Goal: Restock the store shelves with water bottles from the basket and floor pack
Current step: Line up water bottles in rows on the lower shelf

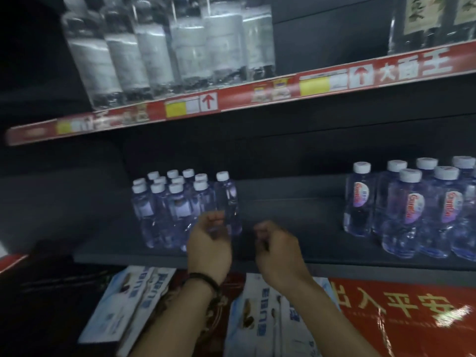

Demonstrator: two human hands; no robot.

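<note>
Shelving of dark metal fills the head view, and the dark middle shelf (pixel 296 215) carries the stock. A cluster of small clear plastic water bottles (pixel 170 202) with white caps stands on its left part, every bottle upright with its long axis vertical and its cap pointing up. At the right end of that cluster stands one more end bottle (pixel 228 199), also upright and cap up, touching its neighbours. Well apart on the right of the same shelf stands a group of larger clear water bottles (pixel 412 210) with white caps and pink-and-red labels, likewise upright.

The left hand (pixel 208 243) reaches over the shelf's front edge, its fingers curled at the lower part of the end bottle; blur makes it impossible to tell whether they grasp it. A dark beaded bracelet (pixel 204 279) circles that wrist. The right hand (pixel 278 248) hovers just beside it over bare shelf, fingers clenched inward with nothing visible in them.

Above, a red price strip (pixel 231 99) edges the upper shelf, where tall clear bottles with pale labels (pixel 167 47) stand upright. Below the middle shelf lie white-and-blue cartons (pixel 123 305) and a red printed sign (pixel 399 313).
</note>
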